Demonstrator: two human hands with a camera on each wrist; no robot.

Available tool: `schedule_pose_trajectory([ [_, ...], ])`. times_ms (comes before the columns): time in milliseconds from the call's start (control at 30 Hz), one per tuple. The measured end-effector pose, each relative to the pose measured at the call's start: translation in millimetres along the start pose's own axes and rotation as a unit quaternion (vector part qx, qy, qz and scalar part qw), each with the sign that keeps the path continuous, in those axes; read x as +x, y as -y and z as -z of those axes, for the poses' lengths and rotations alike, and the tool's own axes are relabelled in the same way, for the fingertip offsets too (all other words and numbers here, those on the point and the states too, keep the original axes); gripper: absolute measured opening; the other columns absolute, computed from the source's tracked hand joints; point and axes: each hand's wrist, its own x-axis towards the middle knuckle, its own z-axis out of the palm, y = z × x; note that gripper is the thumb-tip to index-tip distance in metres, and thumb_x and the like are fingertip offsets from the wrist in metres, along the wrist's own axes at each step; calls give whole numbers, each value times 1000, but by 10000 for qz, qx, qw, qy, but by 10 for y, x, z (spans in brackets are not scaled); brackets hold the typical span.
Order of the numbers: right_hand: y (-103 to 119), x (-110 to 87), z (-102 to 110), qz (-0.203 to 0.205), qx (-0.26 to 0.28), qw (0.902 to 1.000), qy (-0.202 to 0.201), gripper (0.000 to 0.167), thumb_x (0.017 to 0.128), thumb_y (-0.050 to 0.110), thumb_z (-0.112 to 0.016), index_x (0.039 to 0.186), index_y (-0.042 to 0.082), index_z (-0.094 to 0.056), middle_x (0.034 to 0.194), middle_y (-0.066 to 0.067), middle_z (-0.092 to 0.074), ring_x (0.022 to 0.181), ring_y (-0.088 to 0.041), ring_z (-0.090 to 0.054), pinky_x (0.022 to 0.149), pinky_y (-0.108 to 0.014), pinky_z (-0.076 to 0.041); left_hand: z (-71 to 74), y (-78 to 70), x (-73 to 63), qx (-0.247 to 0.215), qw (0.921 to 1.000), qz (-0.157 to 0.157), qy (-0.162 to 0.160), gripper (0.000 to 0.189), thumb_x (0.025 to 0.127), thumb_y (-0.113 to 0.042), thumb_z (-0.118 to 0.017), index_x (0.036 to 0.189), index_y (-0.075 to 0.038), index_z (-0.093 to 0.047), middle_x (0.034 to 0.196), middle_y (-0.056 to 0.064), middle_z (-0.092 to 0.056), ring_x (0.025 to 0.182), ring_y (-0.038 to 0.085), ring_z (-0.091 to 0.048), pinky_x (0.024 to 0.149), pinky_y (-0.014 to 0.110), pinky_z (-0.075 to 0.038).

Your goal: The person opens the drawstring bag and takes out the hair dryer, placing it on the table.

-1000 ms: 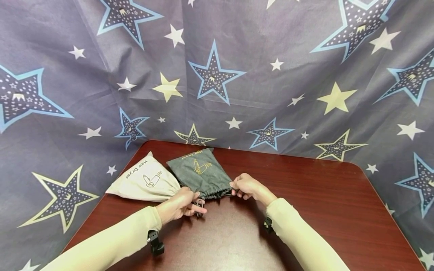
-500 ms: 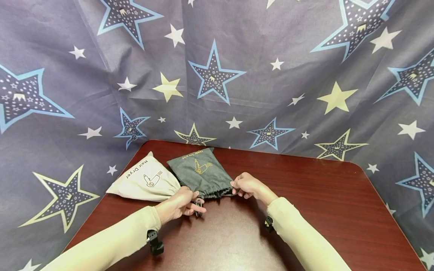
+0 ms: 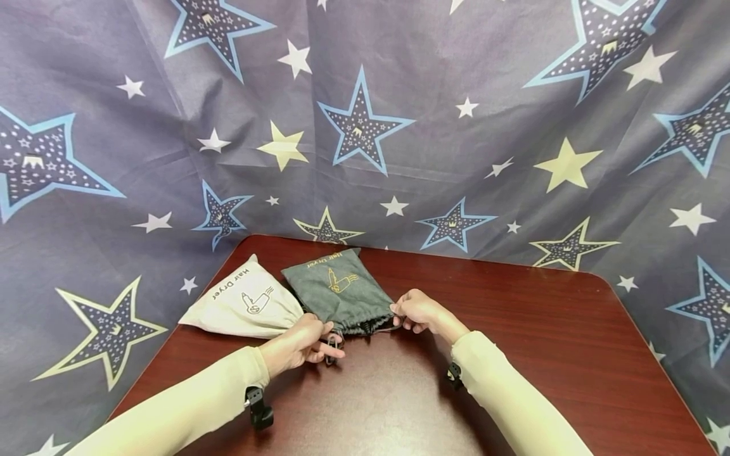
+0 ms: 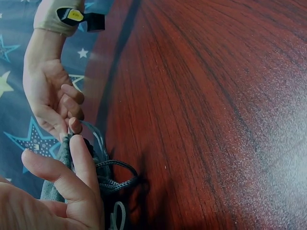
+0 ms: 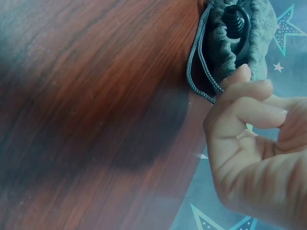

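The green-gray Hair Dryer bag lies on the red-brown table, at about 7 o'clock from the middle of the head view, with its mouth toward the person. The left hand holds the bag's mouth at its 7 o'clock corner. Two of its fingers stand apart with the cloth between them; I can't tell how the other tips sit. The right hand pinches the mouth's edge at 4 o'clock, its fingers bent. A bumpy black cord peeks out between the ruffled edges. Loops of drawstring hang near the left fingers. The cream Hair Dryer bag lies beside the green-gray one, at 9 o'clock. Behind is a starry cloth.
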Motion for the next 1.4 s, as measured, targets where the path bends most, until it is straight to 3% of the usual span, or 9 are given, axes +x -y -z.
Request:
schedule_pose_trajectory([
  [400, -19, 2, 25, 0, -19, 10000, -6, 21, 109, 11, -57, 93, -1, -62, 71, -3, -62, 53, -11, -47, 46, -21, -34, 23, 32, -19, -16, 10000, -61, -2, 15, 113, -8, -42, 114, 6, -44, 99, 19, -67, 69, 25, -76, 43, 13, -43],
  [800, -42, -23, 11, -26, 141, 9998, 105, 23, 109, 17, -58, 95, -2, -62, 72, -6, -65, 50, -11, -47, 45, -21, -35, -97, 22, -44, -166, 9994, -73, -311, 12, 110, -9, -48, 110, 3, -49, 102, 18, -59, 65, 18, -71, 44, 17, -46],
  [967, -53, -11, 18, 35, 86, 9999, 86, 28, 104, 25, -68, 89, 2, -62, 82, -13, -71, 51, -12, -48, 45, -23, -34, -124, 21, -51, -275, 9995, -1, -185, 24, 110, -18, -53, 114, 5, -53, 108, 21, -63, 71, 23, -74, 47, 20, -50],
  [1167, -65, -17, 43, 108, -103, 9997, 218, 34, 100, 22, -74, 72, 12, -57, 88, -14, -71, 53, -12, -49, 48, -23, -35, -147, 14, -71, -313, 9994, 97, 67, 35, 108, -25, -55, 113, 9, -59, 104, 22, -69, 71, 20, -74, 48, 19, -50],
  [1400, -54, -36, 29, 84, -34, 9998, 148, 24, 104, 21, -68, 86, 5, -62, 89, -15, -72, 53, -11, -51, 47, -21, -37, -150, 32, -55, -312, 9992, 151, 194, 44, 110, -31, -52, 118, 12, -59, 114, 22, -72, 75, 21, -74, 50, 19, -50],
])
